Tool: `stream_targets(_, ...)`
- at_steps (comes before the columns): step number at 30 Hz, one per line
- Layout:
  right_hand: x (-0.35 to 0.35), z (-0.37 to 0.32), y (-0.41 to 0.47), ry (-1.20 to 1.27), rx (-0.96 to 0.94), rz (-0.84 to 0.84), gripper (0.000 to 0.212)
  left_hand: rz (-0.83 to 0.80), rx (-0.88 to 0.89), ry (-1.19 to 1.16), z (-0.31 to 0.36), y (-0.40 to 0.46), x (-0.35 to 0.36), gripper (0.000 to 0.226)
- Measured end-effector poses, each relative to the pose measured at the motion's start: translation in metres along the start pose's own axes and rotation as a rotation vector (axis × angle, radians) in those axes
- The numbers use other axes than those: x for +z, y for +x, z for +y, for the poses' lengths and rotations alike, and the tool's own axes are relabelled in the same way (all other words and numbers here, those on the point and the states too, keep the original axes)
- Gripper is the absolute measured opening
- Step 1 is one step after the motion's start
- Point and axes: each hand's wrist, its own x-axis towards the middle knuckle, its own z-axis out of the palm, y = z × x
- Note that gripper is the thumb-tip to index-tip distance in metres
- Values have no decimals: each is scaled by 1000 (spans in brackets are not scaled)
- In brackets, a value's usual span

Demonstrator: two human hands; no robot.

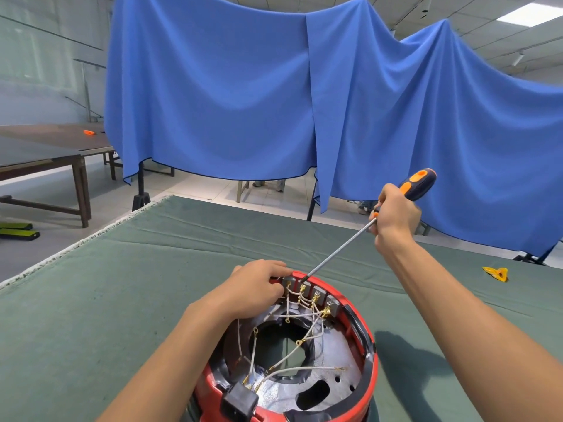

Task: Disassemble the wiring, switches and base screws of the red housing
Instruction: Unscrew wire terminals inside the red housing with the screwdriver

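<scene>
The red housing (364, 327) lies open side up at the bottom centre of the green table cover (152, 269). Inside it, white wires (300, 348) with brass terminals run to a row of grey switches (316, 292) along the far rim. My left hand (259, 286) grips the far left rim next to the first switch. My right hand (393, 216) holds a long screwdriver (341, 246) with an orange and dark blue handle. Its tip rests at the rim by the second switch. A black socket block (240, 402) sits at the near edge of the housing.
A small yellow piece (496, 273) lies on the cover at the right. Blue cloth (304, 102) hangs behind the table. A brown table (54, 147) with an orange tool (89, 132) stands far left.
</scene>
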Motion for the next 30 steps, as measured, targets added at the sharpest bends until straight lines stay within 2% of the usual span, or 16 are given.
stream_targets(3, -3, -6, -11, -2, -92, -29, 16, 6, -4, 13, 0, 0, 1, 47)
stream_targets(9, -8, -8, -26, -13, -233, -59, 15, 19, -12, 27, 0, -1, 1, 47)
stream_targets(19, -10, -17, -40, 65, -345, -79, 18, 19, -16, 23, -3, 2, 3, 46)
stream_targets(30, -7, -21, -74, -37, -527, -198, 18, 44, -25, 94, -1, 0, 5, 50)
